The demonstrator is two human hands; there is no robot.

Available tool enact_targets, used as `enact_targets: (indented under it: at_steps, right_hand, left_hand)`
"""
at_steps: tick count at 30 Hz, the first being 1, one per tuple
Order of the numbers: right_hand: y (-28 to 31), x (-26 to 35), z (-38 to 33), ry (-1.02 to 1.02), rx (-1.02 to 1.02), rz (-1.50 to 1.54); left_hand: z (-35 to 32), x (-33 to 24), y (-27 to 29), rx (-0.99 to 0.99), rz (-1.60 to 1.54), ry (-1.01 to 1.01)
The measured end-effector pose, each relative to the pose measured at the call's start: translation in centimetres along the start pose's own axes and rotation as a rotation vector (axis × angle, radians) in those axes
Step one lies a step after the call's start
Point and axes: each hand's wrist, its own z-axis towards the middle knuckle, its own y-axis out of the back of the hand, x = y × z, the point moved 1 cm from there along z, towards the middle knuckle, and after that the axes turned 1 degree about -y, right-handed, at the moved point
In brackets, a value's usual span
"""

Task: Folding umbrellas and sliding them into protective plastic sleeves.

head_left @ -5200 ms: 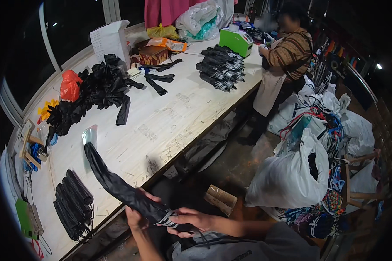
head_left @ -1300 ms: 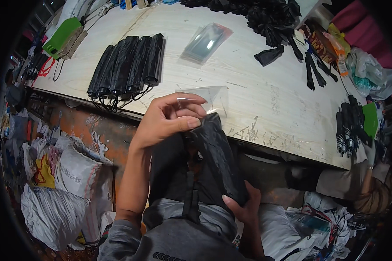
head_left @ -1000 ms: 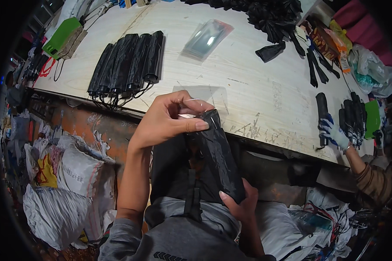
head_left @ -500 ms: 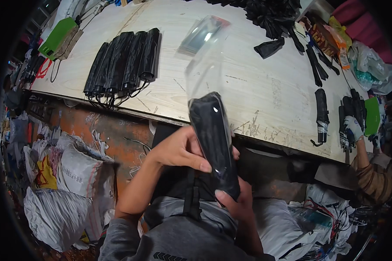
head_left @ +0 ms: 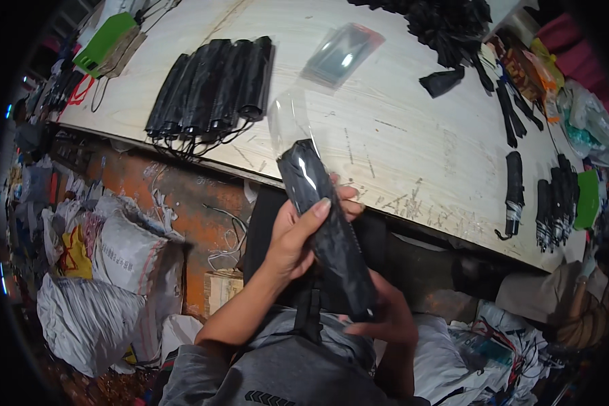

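A folded black umbrella in a clear plastic sleeve slants in front of me at the table's near edge. The empty end of the sleeve stands up past its top. Wrapped round its upper half is my left hand, thumb across the front and fingertips showing on the far side. My right hand curls at the umbrella's lower end, its fingers partly hidden behind it. On the table to the left, several sleeved black umbrellas lie side by side, wrist cords toward me.
Clear sleeves lie stacked on the pale table. Black fabric covers are heaped at the back. Unsleeved umbrellas lie at right, near a co-worker's sleeve. White sacks fill the floor at left.
My left hand has shifted up the umbrella, its thumb now across the front. My right hand's thumb has left the front of the lower end. The co-worker's gloved hand has left the umbrellas at right.
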Motion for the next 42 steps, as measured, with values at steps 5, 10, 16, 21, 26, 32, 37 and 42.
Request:
enact_targets:
  at_steps: [5, 10, 16, 21, 26, 32, 37, 42]
  right_hand:
    - [-0.1, -2.1, 1.1, 0.037, -0.093, 0.192]
    - [-2.3, -2.1, 3.3, 0.082, -0.141, 0.207]
    - [-1.8, -3.3, 3.9, 0.079, -0.134, 0.046]
    - [-1.3, -4.4, 3.9, 0.079, -0.163, -0.116]
    - [-1.6, -4.3, 4.0, 0.058, -0.165, -0.199]
    - [-2.0, -4.8, 4.6, 0.07, -0.19, -0.247]
    - [-2.2, -4.2, 5.0, 0.051, -0.189, -0.249]
    - [-2.1, -2.2, 5.9, 0.092, -0.275, -0.283]
  left_hand:
    - [-2.2, 1.1, 0.6, -0.011, 0.16, 0.038]
    - [-2.2, 0.2, 1.0, -0.146, 0.519, -0.021]
    - [2.4, -7.0, 3.3, -0.362, 1.131, -0.454]
    - [7.3, -16.2, 6.4, -0.534, 1.73, -0.76]
    - [13.2, -22.7, 12.5, -0.6, 2.164, -0.693]
    - [15.7, -24.3, 15.6, -0.367, 2.12, -0.618]
    - [15.2, -22.8, 14.9, -0.348, 2.038, -0.981]
    - [11.4, -15.9, 10.3, -0.273, 1.567, -0.992]
